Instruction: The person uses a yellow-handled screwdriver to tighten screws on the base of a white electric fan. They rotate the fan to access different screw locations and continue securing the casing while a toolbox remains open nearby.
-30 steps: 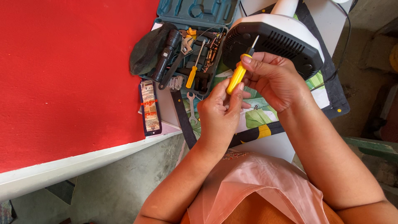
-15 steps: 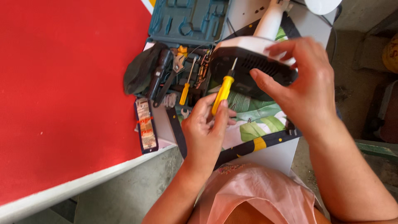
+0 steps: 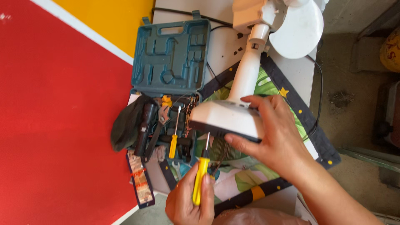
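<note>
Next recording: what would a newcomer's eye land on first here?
The white fan lying across the table at centre, with the right hand gripping its base. Just below, the left hand holds a yellow-handled screwdriver with its tip pointing up at the base's dark underside. On the left, an open teal tool case with tools in its lower half sits against the large red surface.
</note>
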